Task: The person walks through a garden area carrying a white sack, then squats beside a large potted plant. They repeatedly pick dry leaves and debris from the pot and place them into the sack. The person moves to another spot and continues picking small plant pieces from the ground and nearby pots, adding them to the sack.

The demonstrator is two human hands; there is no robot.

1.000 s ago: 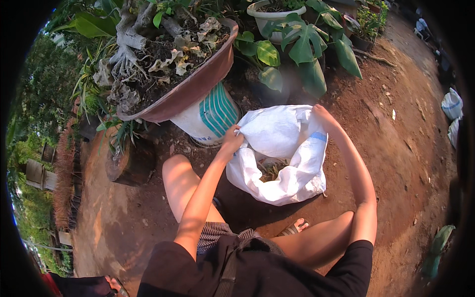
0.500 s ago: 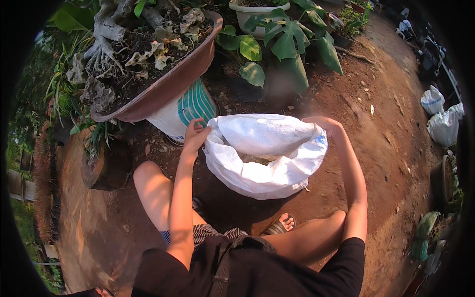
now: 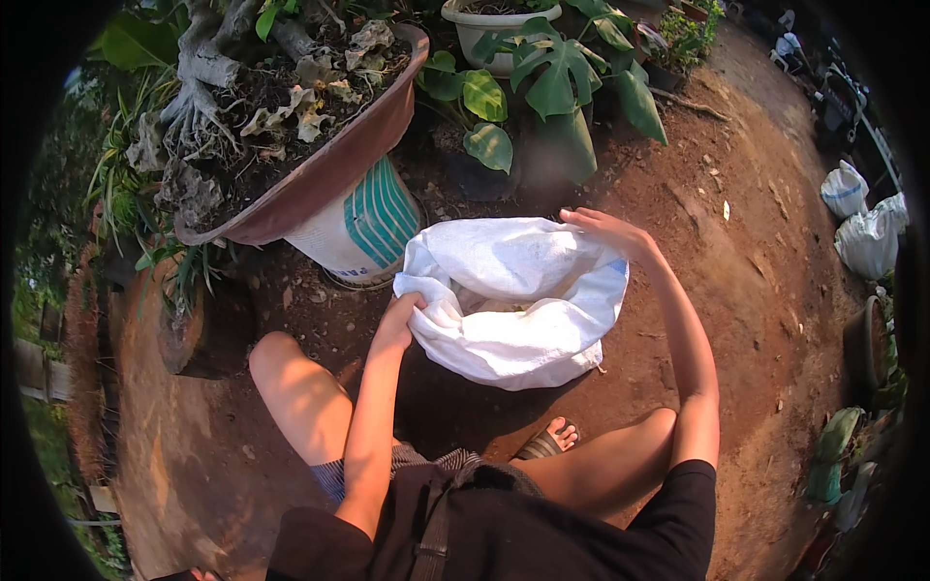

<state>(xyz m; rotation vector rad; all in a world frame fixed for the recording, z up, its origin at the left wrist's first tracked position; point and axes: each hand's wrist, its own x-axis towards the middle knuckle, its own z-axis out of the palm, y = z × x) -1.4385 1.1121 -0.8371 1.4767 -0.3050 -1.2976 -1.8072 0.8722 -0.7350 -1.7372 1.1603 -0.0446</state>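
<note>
A white woven sack (image 3: 504, 349) stands in front of me on the dirt, its top rolled down into a wide ring; its contents are mostly hidden. My left hand (image 3: 397, 320) grips the rolled rim at the near left, with the thumb over the fabric. At the back right of the rim, my right hand (image 3: 610, 232) lies with fingers stretched out over the fold. Just behind the sack, a large brown planter (image 3: 320, 184) with a gnarled tree trunk rests on a white container with teal stripes (image 3: 368, 223).
Leafy plants (image 3: 562, 87) and a white pot (image 3: 484, 39) are at the back. A wooden stump (image 3: 199, 329) is at left. White sacks (image 3: 862, 242) and a dark pot (image 3: 862, 344) line the right side. Reddish dirt ground (image 3: 756, 416) surrounds me.
My left hand has moved from the back left of the rim down toward the near left. My right hand has moved leftward along the back, fingers now extended. The view has shifted slightly.
</note>
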